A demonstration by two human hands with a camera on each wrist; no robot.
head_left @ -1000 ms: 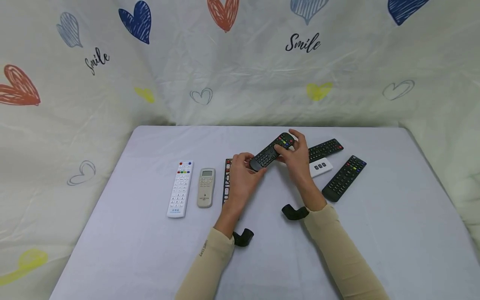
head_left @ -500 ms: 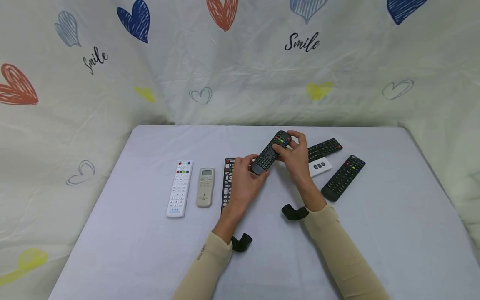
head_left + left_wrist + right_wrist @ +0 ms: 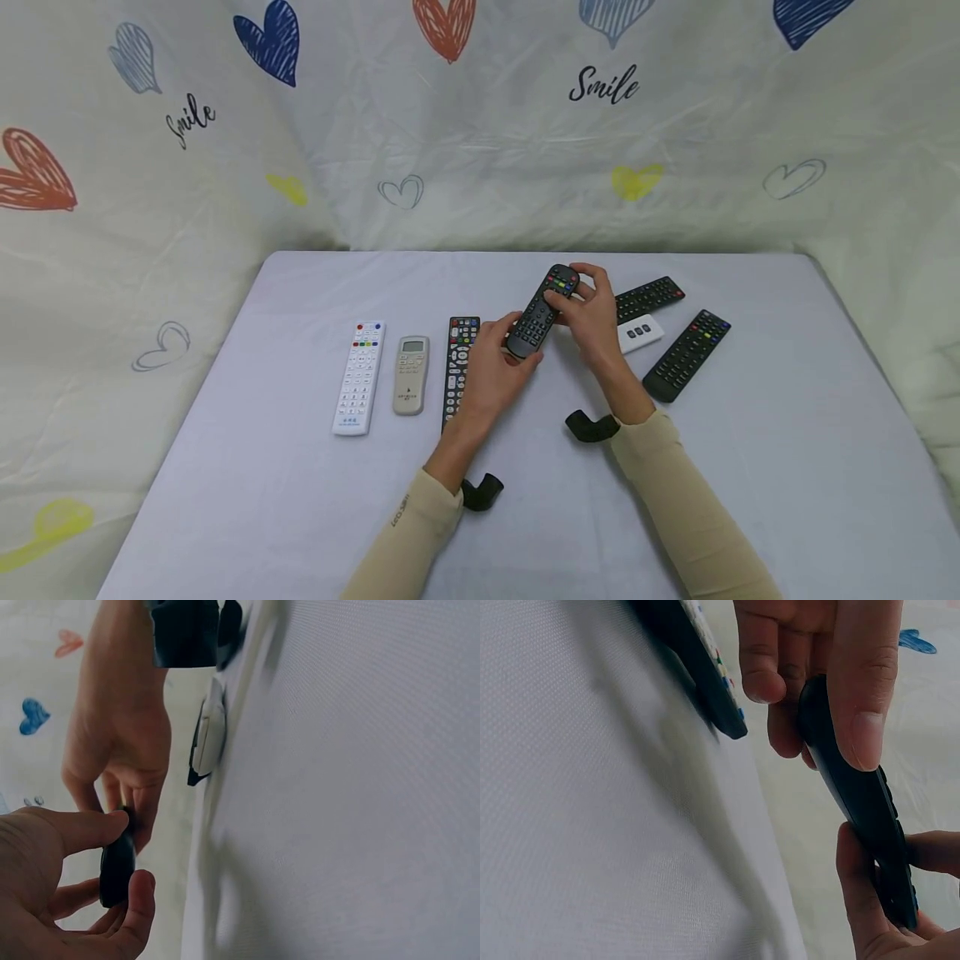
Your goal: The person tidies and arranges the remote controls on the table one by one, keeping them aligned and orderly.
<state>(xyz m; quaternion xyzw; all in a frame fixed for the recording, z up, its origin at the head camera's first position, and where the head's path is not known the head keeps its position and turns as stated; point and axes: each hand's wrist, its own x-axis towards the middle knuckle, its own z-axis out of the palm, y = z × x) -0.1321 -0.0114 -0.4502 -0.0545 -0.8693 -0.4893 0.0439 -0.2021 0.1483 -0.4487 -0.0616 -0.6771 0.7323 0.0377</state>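
A black remote control (image 3: 534, 323) with coloured buttons at its far end is held tilted above the table, between both hands. The left hand (image 3: 492, 372) grips its near end between thumb and fingers. At its far end, the right hand (image 3: 594, 321) holds the remote, with the thumb over the keys. In the left wrist view, the left hand (image 3: 45, 870) is at lower left, and the right hand (image 3: 120, 735) reaches in from above. The right wrist view shows the remote (image 3: 847, 787) edge-on, its underside smooth and dark.
To the left lie a white remote (image 3: 360, 379), a beige remote with a small screen (image 3: 411, 375) and a black remote (image 3: 456, 367) partly behind the left arm. To the right are two black remotes (image 3: 651, 298) (image 3: 687, 357) and a small white remote (image 3: 641, 333).
The held remote has turned to a steeper angle, its near end coming closer to the person. The left hand has shifted slightly right, showing more of the black remote behind it.
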